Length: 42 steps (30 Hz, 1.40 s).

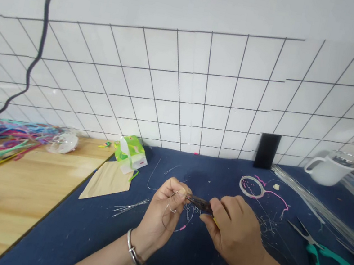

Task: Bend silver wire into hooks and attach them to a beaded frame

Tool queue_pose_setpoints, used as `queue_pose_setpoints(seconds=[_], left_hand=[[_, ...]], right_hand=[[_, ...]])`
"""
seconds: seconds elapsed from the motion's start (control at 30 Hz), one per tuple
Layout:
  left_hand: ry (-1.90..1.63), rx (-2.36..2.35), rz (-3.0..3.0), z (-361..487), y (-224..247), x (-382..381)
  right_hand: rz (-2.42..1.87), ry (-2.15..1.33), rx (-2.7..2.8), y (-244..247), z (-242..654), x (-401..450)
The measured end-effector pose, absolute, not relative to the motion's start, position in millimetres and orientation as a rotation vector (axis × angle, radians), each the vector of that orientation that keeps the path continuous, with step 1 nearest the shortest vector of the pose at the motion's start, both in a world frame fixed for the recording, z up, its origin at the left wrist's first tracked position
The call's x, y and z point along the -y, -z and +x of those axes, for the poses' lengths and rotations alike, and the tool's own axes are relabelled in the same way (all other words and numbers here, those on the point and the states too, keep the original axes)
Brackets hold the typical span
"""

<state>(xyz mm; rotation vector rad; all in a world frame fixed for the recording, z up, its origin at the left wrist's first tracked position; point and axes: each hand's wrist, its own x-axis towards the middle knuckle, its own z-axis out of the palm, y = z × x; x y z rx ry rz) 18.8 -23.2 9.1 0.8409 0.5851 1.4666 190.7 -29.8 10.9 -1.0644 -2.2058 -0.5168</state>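
Note:
Over the blue cloth, my left hand (162, 214) pinches a thin wire loop (164, 227) between thumb and fingertips. A few small pink beads (182, 227) sit on the loop's lower right side. My right hand (237, 230) is wrapped round dark-jawed pliers (198, 202), a bit of yellow handle showing below the fingers. The jaw tips meet the wire at my left fingertips; the exact grip point is hidden there. Short curled wire pieces (190, 209) lie behind and below the jaws.
Teal-handled pliers (321, 247) lie at right beside a long bundle of straight wires (306, 194). A round dish (241, 185) holds pink beads. A white mug (324, 170) and black block (267, 151) stand by the wall. Loose wires (131, 207), a green packet (130, 152) and colourful strands (1, 138) lie left.

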Motion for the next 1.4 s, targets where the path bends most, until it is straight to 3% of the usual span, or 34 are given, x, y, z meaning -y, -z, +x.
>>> queue_pose_setpoints(seconds=[0.8,1.4], left_hand=[[-1.422,-0.564,0.712,21.1,-11.8,28.8],[-1.466,-0.593,0.756,19.8,-11.5,27.0]], right_hand=[[-1.062,0.677,2.213,-7.1,191.6,28.9],[-1.078,0.452,2.192,-5.5,188.9,26.8]])
